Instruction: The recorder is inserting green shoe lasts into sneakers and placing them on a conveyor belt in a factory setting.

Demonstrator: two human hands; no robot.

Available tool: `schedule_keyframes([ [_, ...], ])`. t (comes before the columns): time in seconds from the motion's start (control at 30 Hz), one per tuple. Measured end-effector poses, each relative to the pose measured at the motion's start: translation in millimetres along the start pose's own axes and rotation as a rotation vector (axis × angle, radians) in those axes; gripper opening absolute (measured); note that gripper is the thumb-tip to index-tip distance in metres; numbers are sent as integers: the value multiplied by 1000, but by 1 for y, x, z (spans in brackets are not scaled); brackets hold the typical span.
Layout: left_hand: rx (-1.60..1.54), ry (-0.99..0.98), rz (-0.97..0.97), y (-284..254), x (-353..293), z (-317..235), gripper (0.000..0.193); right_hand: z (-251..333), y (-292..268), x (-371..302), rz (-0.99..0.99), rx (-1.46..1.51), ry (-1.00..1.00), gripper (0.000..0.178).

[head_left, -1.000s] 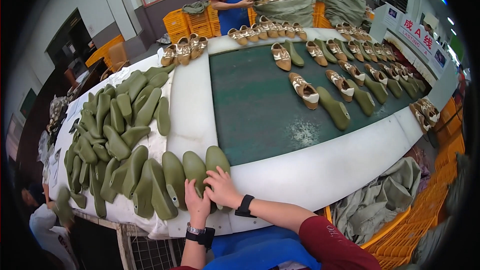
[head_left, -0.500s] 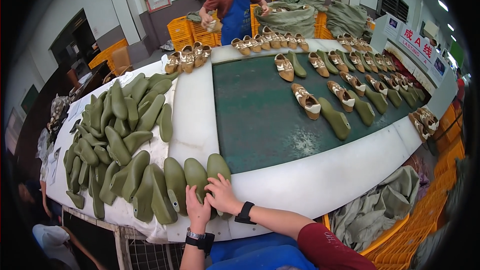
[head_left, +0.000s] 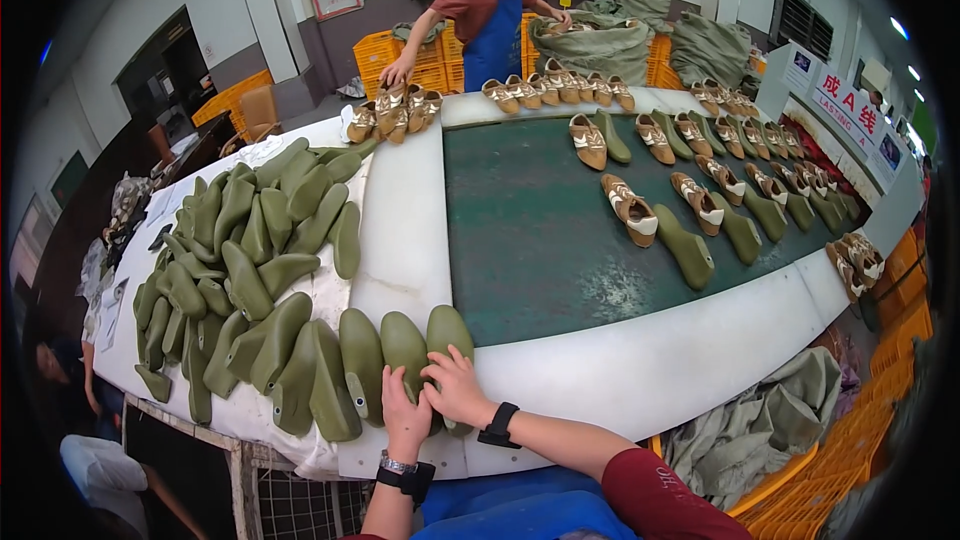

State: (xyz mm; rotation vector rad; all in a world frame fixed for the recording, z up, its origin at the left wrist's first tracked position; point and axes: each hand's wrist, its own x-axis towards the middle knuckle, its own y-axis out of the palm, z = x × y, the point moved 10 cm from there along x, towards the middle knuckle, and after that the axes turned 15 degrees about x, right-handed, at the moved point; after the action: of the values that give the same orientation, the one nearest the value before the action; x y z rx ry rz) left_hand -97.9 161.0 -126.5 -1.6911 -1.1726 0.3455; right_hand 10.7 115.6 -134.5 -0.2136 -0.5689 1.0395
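Observation:
Three green shoe lasts stand side by side at the table's near edge: a left last (head_left: 362, 365), a middle last (head_left: 403, 340) and a right last (head_left: 448, 328). My left hand (head_left: 404, 412) wraps its fingers around the near part of the middle last. Across the right last lies my right hand (head_left: 458, 390), its fingers bent over the surface and gripping it. The two hands nearly touch, and they hide the near ends of both lasts. To the left, a large heap of green lasts (head_left: 250, 230) covers a white cloth.
Brown-and-white shoes (head_left: 628, 208) paired with green lasts (head_left: 684, 248) line a dark green conveyor belt (head_left: 530, 240) with a white border (head_left: 620, 365). More shoes (head_left: 395, 112) stand at the far left corner, by a person in a blue apron (head_left: 492, 45). Orange crates (head_left: 830, 470) flank the right side.
My hands stay on the same two lasts while the view shifts slightly. Across the table, the co-worker has turned aside and lowered a hand to the far-left shoes.

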Motion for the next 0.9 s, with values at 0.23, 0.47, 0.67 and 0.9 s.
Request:
schedule_keyframes([
  [0.23, -6, 7, 7, 2, 2, 0, 55, -1, 0, 1, 1, -8, 19, 23],
  [0.47, -7, 13, -6, 2, 2, 2, 53, -5, 5, 1, 44, 12, 57, 24],
  [0.67, -17, 15, 11, 3, 3, 1, 54, -4, 5, 2, 65, 23, 66, 24],
  [0.9, -4, -22, 30, 4, 2, 5, 55, -6, 7, 2, 59, 22, 60, 24],
])
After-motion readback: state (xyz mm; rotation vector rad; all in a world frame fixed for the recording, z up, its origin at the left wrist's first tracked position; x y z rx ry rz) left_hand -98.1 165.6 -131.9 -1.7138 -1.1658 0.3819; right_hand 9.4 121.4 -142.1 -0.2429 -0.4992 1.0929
